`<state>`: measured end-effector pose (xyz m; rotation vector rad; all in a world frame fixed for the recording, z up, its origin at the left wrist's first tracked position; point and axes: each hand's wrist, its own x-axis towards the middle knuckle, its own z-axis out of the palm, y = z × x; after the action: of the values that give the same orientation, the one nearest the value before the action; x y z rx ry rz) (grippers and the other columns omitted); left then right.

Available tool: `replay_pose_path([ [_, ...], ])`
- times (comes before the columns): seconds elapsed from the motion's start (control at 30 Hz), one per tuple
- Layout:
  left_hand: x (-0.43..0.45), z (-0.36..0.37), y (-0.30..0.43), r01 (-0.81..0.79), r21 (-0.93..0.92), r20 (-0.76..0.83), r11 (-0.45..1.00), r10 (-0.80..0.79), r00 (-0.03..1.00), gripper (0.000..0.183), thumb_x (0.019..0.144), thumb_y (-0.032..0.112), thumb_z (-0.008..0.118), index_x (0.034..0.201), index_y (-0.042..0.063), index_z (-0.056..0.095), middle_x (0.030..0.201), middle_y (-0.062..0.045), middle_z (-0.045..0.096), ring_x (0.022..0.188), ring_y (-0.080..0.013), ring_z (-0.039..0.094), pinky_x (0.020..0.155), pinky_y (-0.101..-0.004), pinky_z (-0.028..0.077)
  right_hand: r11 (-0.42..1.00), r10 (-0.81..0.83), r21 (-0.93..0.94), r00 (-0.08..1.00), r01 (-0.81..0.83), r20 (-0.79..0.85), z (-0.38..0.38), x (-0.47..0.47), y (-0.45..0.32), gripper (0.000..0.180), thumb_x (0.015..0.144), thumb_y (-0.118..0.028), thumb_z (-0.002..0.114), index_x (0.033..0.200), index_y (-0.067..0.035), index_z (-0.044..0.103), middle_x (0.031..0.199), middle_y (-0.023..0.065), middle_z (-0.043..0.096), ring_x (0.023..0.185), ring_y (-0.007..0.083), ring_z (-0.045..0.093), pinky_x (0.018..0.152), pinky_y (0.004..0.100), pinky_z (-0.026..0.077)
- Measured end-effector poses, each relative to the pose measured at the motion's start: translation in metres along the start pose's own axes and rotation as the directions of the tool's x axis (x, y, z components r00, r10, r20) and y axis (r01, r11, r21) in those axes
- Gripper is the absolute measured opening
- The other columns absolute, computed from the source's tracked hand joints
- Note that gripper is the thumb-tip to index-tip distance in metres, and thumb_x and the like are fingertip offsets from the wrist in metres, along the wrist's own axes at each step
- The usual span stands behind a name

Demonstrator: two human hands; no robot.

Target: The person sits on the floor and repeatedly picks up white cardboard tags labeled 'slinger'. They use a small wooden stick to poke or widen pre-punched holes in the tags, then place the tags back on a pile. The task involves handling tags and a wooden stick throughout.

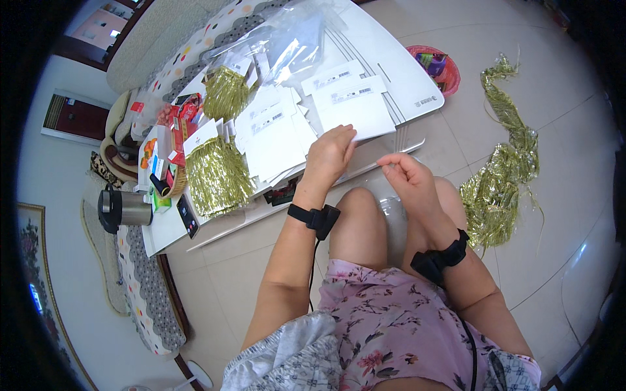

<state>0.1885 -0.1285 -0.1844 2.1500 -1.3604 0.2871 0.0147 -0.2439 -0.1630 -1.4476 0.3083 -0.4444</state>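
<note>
My left hand (331, 152) is at the table's near edge, its fingertips touching the lower left corner of a white card (356, 115). Whether it grips that card or only rests on it cannot be made out. This card bears a printed label and overlaps another white card (328, 79) behind it. To the right, my right hand (408, 181) is raised above my knees, apart from the cards. Its thumb and index fingertip are close together, the other fingers curled, and no object shows between them. Left of my left hand lies a spread pile of white cards (274, 137).
Gold tinsel fringes (217, 178) on white cards and clear plastic bags (293, 44) cover parts of the white table (411, 90). A phone (187, 216) and metal kettle (133, 207) stand leftward. A pink basket (452, 73) and loose gold tinsel (499, 195) are on the floor.
</note>
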Motion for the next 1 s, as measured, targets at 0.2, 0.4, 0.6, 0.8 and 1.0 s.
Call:
replay_pose_path([
  [0.2,0.013,-0.007,0.013,0.285,-0.249,-0.362,0.926,-0.362,0.859,0.01,0.082,0.003,0.064,0.091,0.003,0.069,0.095,-0.013,0.068,0.086,-0.0269,0.066,0.074,-0.0337,0.052,1.0,0.005,0.01,1.0,-0.005,-0.023,0.001,0.0,-0.002,0.012,0.091,-0.006,0.056,0.1,-0.002,0.063,0.065,-0.0107,0.04,0.058,-0.0016,0.033,0.05,0.0166,0.025],
  [0.4,0.007,-0.035,0.041,0.023,-0.154,-0.606,0.988,-0.113,0.788,0.024,0.069,-0.012,0.058,0.087,0.001,0.066,0.092,-0.013,0.069,0.087,-0.0279,0.066,0.078,-0.0349,0.052,0.978,0.081,0.201,0.993,-0.062,-0.087,0.001,0.002,-0.005,0.02,0.093,-0.018,0.056,0.104,-0.003,0.061,0.074,-0.0091,0.048,0.064,-0.0003,0.04,0.055,0.0168,0.032],
  [0.6,-0.047,-0.055,0.082,-0.192,0.046,-0.475,0.98,0.191,0.859,0.021,0.068,-0.005,0.066,0.085,0.006,0.065,0.091,-0.007,0.068,0.09,-0.0276,0.067,0.073,-0.0341,0.053,0.613,0.134,0.768,0.982,-0.185,0.13,-0.005,0.005,-0.009,0.037,0.094,-0.024,0.055,0.12,0.002,0.053,0.1,0.0035,0.062,0.085,0.0068,0.057,0.075,0.0216,0.047],
  [0.8,-0.087,-0.076,0.099,-0.078,0.067,-0.315,0.995,0.095,0.944,0.033,0.069,-0.007,0.061,0.1,0.004,0.063,0.113,-0.012,0.061,0.106,-0.0318,0.06,0.088,-0.0373,0.048,0.825,0.148,0.542,0.987,-0.157,0.061,0.013,-0.012,-0.023,0.029,0.093,-0.017,0.057,0.114,0.003,0.058,0.103,0.0085,0.065,0.091,0.0121,0.062,0.079,0.0257,0.051],
  [1.0,-0.107,-0.087,0.104,0.265,-0.869,-0.074,0.418,-0.639,0.765,0.047,0.083,-0.003,0.059,0.125,0.0,0.038,0.122,-0.015,0.052,0.108,-0.0204,0.056,0.094,-0.0296,0.043,0.895,0.107,0.431,0.993,-0.119,0.051,0.022,-0.019,-0.035,0.03,0.092,-0.019,0.06,0.112,0.002,0.059,0.1,0.008,0.065,0.087,0.0114,0.062,0.077,0.0248,0.05],
])
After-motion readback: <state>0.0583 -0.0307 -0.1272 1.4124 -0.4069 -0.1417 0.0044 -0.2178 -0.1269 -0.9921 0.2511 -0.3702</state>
